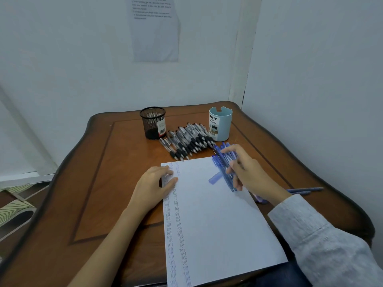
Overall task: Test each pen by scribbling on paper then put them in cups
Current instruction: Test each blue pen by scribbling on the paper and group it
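Table [124, 183], wood, set in the room corner. Paper [217, 224] lies at the near edge, centre-right, with two columns of small scribbles down its left margin.

L hand [154, 187]: flat on the paper's far-left corner, fingers straight, holding nothing.

R hand [246, 170], grey sleeve [321, 235]: over the blue pens [222, 160] heaped at the paper's far-right corner, fingers loosely bent among them. One blurred blue pen [215, 178] sits crosswise just under the fingers; cannot tell whether it is gripped.

Black pens [186, 139]: pile near the far edge, between the black mesh cup [153, 123] and the light blue cup [220, 124], touching both. Mesh cup looks empty; inside of the blue cup not visible.

Two more blue pens [304, 190] lie near the right edge.
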